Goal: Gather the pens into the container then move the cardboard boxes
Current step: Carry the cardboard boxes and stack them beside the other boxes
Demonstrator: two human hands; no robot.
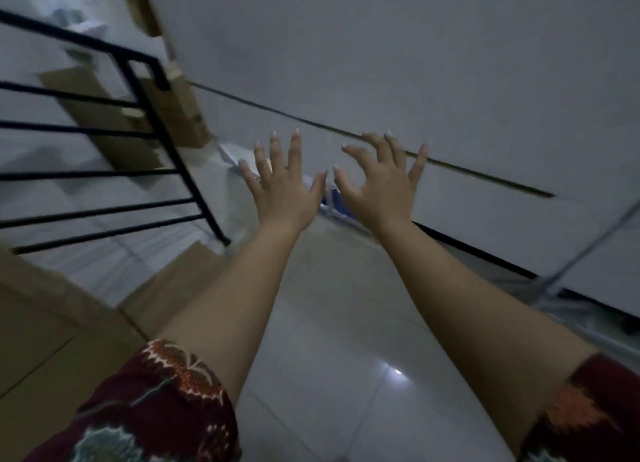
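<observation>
Both my arms reach forward over a white tiled floor. My left hand (pixel 284 188) is spread with straight fingers and holds nothing. My right hand (pixel 379 181) is beside it, fingers splayed and slightly bent, also empty. Brown cardboard boxes (pixel 104 115) stand stacked on the stairs behind a black railing at the upper left. Another large cardboard box (pixel 52 323) lies at the lower left near my left arm. Behind my hands a blue and white object (pixel 334 202) sits on the floor, mostly hidden. No pens or container can be made out; the picture is blurred.
The black metal railing (pixel 166 143) runs along the stairs on the left. A white wall (pixel 415 63) with a dark skirting line fills the right. A thin metal stand (pixel 571 264) leans at the right edge. The glossy floor (pixel 346 340) lies under my arms.
</observation>
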